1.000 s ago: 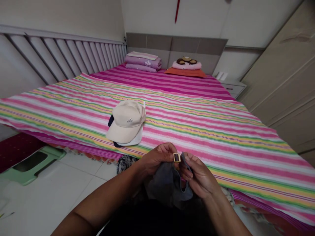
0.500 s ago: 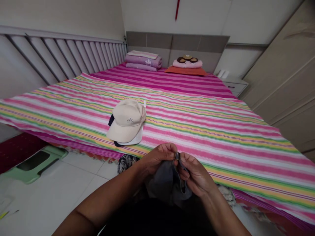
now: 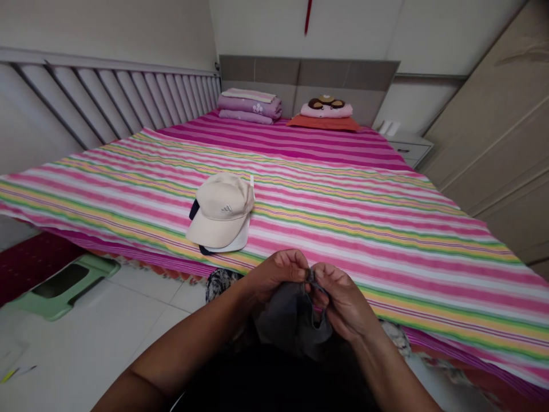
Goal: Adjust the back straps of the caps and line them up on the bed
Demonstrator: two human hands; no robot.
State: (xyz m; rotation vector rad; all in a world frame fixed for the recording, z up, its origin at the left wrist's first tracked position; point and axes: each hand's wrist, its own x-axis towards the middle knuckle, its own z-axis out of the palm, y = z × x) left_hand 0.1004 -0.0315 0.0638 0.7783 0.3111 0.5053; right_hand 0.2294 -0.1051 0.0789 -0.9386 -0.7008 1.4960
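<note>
Cap (image 3: 281, 315) in L+R hands (image 3: 274, 278) (image 3: 346, 301) nr bed edge (image 3: 429, 331).

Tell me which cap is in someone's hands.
The grey cap: the left hand and right hand pinch it by its strap. The cream cap, white cap and dark cap lie stacked on the bed, with no hand touching them.

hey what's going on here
A person holds what looks like a dark grey cap low in front of them, beside the bed. The left hand and right hand pinch its narrow strap, fingertips close together. A beige cap sits on other caps on the striped sheet.
</note>
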